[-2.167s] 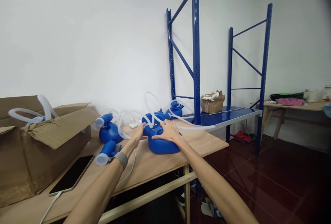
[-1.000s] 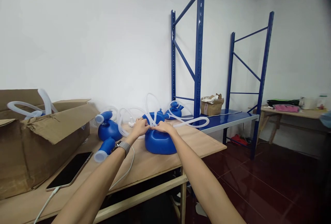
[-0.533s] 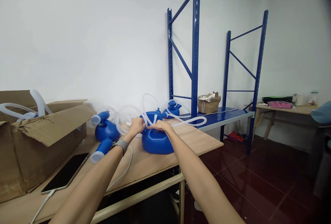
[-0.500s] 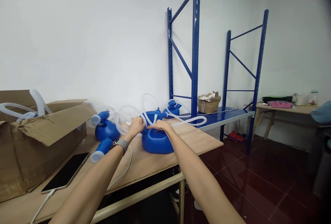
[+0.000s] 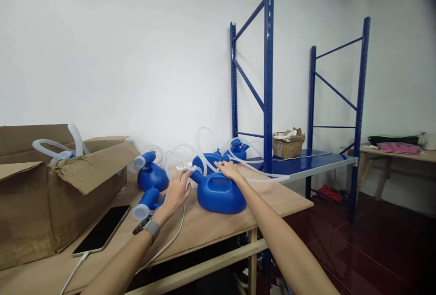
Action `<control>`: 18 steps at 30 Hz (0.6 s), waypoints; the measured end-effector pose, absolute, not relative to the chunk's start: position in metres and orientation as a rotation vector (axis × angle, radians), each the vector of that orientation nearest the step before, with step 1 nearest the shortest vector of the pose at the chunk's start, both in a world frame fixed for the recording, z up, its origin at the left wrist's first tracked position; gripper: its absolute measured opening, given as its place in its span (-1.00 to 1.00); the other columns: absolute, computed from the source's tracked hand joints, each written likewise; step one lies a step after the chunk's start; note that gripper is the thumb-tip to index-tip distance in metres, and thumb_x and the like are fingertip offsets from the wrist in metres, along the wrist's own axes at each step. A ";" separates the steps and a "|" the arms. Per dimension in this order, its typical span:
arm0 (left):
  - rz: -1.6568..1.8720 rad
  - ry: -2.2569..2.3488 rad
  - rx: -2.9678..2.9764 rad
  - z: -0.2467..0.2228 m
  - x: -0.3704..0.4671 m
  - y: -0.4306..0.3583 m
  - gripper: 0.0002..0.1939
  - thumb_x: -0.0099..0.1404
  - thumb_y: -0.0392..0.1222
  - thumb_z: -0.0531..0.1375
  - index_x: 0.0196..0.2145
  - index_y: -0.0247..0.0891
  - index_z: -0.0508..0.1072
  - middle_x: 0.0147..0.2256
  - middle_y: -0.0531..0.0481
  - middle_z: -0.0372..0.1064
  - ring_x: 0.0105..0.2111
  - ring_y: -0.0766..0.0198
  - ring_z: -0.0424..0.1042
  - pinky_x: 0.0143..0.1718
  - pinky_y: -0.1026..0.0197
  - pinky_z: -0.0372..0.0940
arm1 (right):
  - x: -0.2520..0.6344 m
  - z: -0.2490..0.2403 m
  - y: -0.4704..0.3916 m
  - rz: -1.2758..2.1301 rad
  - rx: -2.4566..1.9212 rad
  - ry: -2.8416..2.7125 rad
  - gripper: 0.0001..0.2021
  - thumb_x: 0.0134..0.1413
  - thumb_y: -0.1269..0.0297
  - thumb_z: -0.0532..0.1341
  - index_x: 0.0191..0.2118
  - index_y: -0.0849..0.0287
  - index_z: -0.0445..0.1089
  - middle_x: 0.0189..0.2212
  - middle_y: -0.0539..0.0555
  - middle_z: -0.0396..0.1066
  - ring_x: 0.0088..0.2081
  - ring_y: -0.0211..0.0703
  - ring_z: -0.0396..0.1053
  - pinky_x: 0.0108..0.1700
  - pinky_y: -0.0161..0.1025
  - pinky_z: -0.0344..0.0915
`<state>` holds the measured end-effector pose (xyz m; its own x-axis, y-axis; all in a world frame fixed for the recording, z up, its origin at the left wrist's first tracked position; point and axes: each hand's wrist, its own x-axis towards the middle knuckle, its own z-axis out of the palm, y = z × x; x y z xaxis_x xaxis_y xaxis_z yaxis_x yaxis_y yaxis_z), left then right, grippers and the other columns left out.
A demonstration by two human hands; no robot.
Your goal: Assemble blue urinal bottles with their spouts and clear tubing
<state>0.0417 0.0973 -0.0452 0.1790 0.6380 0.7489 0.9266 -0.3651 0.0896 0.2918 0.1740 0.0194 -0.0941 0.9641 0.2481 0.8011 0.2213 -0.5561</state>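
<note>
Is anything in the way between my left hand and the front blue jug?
Nothing visible stands in the way: the left hand is close beside the spout of the front blue jug, though contact is hard to tell. Pale tubing appears to lie behind, not between them.

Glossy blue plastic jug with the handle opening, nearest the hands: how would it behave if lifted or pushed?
The glossy blue plastic jug looks smooth and moulded, so probably stiff and perhaps slippery. Its broad body sits low on the brown wooden table, so a push would likely slide it before tipping.
</note>
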 end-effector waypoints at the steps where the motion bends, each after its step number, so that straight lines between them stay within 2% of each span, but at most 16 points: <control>1: -1.008 -1.578 -2.042 -0.053 0.037 0.097 -0.53 0.36 -0.30 0.04 0.21 -0.24 0.32 0.16 -0.25 0.33 0.19 -0.02 0.32 0.22 -0.04 0.24 | 0.292 0.020 0.176 0.293 -1.676 -1.902 -0.49 0.33 -0.13 0.09 0.03 0.18 0.53 0.23 0.37 0.29 0.32 0.33 0.13 0.28 0.19 0.05; 3: -0.936 -1.819 -1.998 -0.065 0.030 0.098 -0.61 0.39 -0.28 0.00 0.13 -0.26 0.37 0.10 -0.25 0.37 0.14 0.01 0.35 0.19 -0.01 0.24 | 0.291 0.021 0.179 0.120 -1.688 -1.864 -0.59 0.29 0.04 0.19 0.09 0.18 0.52 0.30 0.37 0.20 0.36 0.31 0.03 0.32 0.15 -0.02; 5: -0.831 -2.010 -1.993 -0.074 0.026 0.101 -0.66 0.40 -0.22 0.01 0.05 -0.29 0.41 0.08 -0.28 0.38 0.15 -0.03 0.33 0.18 -0.03 0.22 | 0.287 0.024 0.184 0.044 -1.635 -1.898 -0.60 0.27 0.17 0.22 0.16 0.15 0.48 0.30 0.34 0.20 0.36 0.22 0.05 0.33 0.04 0.00; 7: -0.746 -2.109 -2.023 -0.083 0.023 0.104 -0.69 0.38 -0.15 0.05 -0.03 -0.30 0.46 0.09 -0.32 0.38 0.18 -0.12 0.30 0.17 -0.10 0.21 | 0.283 0.027 0.192 0.100 -1.616 -1.935 -0.54 0.24 0.18 0.26 0.22 0.16 0.43 0.29 0.33 0.25 0.35 0.21 0.11 0.30 0.01 0.08; 9: -0.696 -2.161 -2.054 -0.090 0.020 0.107 -0.67 0.37 -0.08 0.07 -0.05 -0.29 0.48 0.12 -0.35 0.38 0.22 -0.19 0.25 0.17 -0.19 0.19 | 0.282 0.027 0.202 0.218 -1.658 -1.940 -0.52 0.18 0.12 0.32 0.16 0.22 0.46 0.19 0.36 0.37 0.26 0.25 0.27 0.19 -0.02 0.23; 11: -0.662 -2.191 -2.082 -0.095 0.019 0.109 -0.63 0.38 -0.04 0.05 -0.02 -0.27 0.47 0.14 -0.34 0.38 0.25 -0.20 0.23 0.20 -0.25 0.15 | 0.282 0.025 0.212 0.343 -1.678 -1.946 -0.64 0.13 0.13 0.35 -0.03 0.28 0.55 -0.01 0.33 0.53 0.06 0.20 0.46 0.01 -0.11 0.35; 14: -0.664 -2.201 -2.107 -0.098 0.018 0.110 -0.57 0.40 -0.03 0.02 0.08 -0.26 0.43 0.18 -0.33 0.37 0.26 -0.18 0.22 0.24 -0.28 0.10 | 0.283 0.018 0.221 0.472 -1.620 -1.941 -0.83 0.11 0.24 0.37 -0.30 0.28 0.55 -0.29 0.22 0.60 -0.17 0.06 0.56 -0.16 -0.24 0.39; 16: -0.698 -2.190 -2.112 -0.096 0.018 0.109 -0.50 0.40 -0.03 0.02 0.19 -0.28 0.35 0.22 -0.35 0.33 0.28 -0.18 0.20 0.24 -0.27 0.10 | 0.281 0.017 0.223 0.497 -1.533 -1.904 -0.84 0.15 0.25 0.34 -0.30 0.27 0.53 -0.34 0.17 0.60 -0.21 0.00 0.57 -0.18 -0.28 0.39; 18: -0.752 -2.150 -2.115 -0.092 0.020 0.107 -0.43 0.42 -0.05 0.00 0.31 -0.31 0.22 0.28 -0.35 0.25 0.31 -0.16 0.17 0.25 -0.22 0.12 | 0.276 0.019 0.222 0.508 -1.426 -1.843 -0.78 0.26 0.19 0.25 -0.16 0.27 0.50 -0.30 0.15 0.61 -0.23 -0.07 0.58 -0.20 -0.30 0.41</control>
<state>0.0201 0.1066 -0.0915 -0.0737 0.9329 0.3525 0.9492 -0.0428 0.3118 0.2763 0.2222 0.0193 -0.1093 0.9443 0.3105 0.6517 0.3040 -0.6949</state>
